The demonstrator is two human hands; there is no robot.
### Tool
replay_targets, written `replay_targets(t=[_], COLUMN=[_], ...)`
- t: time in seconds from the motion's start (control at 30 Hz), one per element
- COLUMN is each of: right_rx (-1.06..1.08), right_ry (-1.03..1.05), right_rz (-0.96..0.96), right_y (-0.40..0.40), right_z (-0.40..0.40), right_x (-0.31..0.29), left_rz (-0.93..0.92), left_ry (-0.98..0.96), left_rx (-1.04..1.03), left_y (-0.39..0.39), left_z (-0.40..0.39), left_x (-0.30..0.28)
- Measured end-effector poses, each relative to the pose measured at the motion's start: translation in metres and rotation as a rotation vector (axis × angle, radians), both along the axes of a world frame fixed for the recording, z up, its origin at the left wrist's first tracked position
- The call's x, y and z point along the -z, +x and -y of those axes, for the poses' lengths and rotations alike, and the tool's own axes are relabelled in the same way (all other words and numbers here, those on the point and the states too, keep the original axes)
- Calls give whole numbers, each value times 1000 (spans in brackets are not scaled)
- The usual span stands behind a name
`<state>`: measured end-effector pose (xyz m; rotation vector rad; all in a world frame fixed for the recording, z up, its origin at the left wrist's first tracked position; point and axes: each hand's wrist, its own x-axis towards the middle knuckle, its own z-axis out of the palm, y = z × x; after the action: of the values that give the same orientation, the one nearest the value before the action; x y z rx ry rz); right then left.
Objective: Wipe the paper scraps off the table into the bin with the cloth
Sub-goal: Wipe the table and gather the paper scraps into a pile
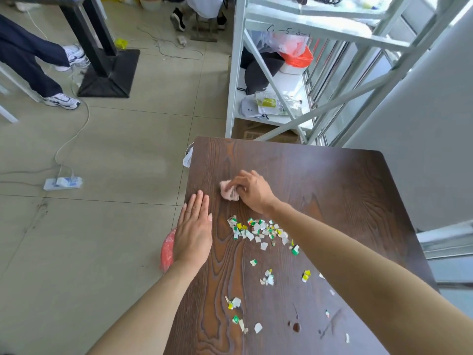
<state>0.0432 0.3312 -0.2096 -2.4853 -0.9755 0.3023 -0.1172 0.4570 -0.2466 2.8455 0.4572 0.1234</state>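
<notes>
On the dark wooden table [332, 175], my right hand [252, 192] grips a bunched pink cloth [228, 192], pressed to the tabletop just beyond the scraps. A dense pile of white, green and yellow paper scraps [258, 230] lies in front of that hand. More scraps [267, 276] are scattered toward the near edge. My left hand [194, 230] rests flat and open at the table's left edge, fingers together. Below that hand, off the table's edge, a red bag of the bin [167, 248] shows partly; the rest is hidden.
A white metal shelf rack [258, 60] with bags stands beyond the table. A power strip [62, 183] and its cables lie on the tiled floor at left. A black table base [107, 73] and a person's legs [33, 62] are at far left.
</notes>
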Motion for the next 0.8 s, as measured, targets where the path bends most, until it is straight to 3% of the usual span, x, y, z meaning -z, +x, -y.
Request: replay_targets(t=[0.37,0.43,0.6,0.7,0.8], right_rx=[-147,-58,395,498,473], right_ry=[-116,-53,47,45,80], right_rz=[-122,-155,-158,-107,-117], right_y=[-103,-102,-61,-37,-25], right_z=[73,83,107,95,53], right_x=[-17,-22,-39,-39,-31], left_rz=[-15,-32,-19,-28,-80], left_ry=[-147,-185,-199,-139,-116], left_rx=[38,69,117,136,104], left_y=[0,-3,-27,-44,-54], left_z=[-1,-5,2,8,9], left_x=[-18,-18,-22,-15,0])
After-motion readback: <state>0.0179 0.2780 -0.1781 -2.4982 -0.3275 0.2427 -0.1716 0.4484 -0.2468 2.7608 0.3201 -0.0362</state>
